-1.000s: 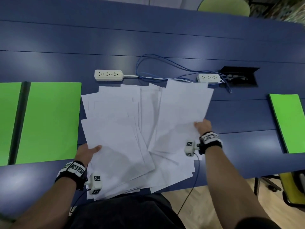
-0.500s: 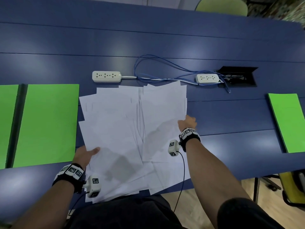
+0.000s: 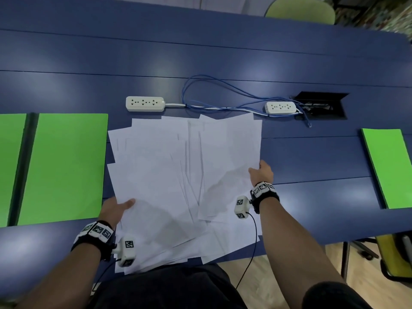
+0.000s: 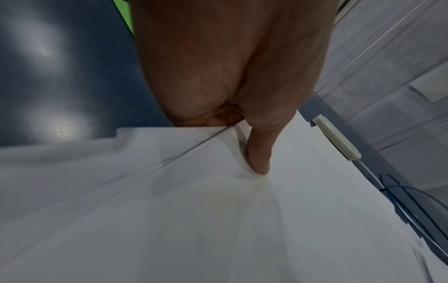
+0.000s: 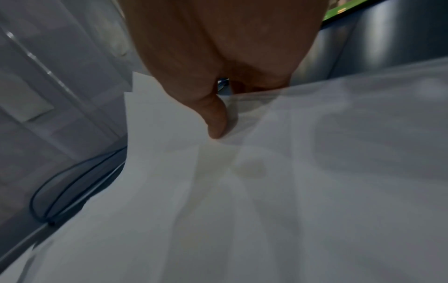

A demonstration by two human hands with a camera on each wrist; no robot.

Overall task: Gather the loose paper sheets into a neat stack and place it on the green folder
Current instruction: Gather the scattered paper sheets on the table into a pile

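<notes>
Several white paper sheets [image 3: 169,175] lie fanned and overlapping on the blue table [image 3: 200,52], some hanging over its near edge. My left hand [image 3: 118,208] grips the pile's left edge, thumb [image 4: 257,153] on top of the sheets [image 4: 218,210] and fingers hidden beneath. My right hand [image 3: 262,173] pinches the right-hand sheets at their right edge, thumb [image 5: 215,118] pressing on the paper [image 5: 242,191]. A green folder [image 3: 66,168] lies flat just left of the pile. Another green folder [image 3: 388,168] lies at the far right.
Two white power strips [image 3: 145,104] [image 3: 281,107] and looped blue cables [image 3: 223,94] lie just beyond the papers. A black cable box [image 3: 321,105] is set into the table at back right. A further green sheet [image 3: 11,168] lies at the far left. Chairs stand around the table.
My right hand has drawn its sheets leftward over the pile, narrowing the spread. My left hand has kept its hold at the left edge.
</notes>
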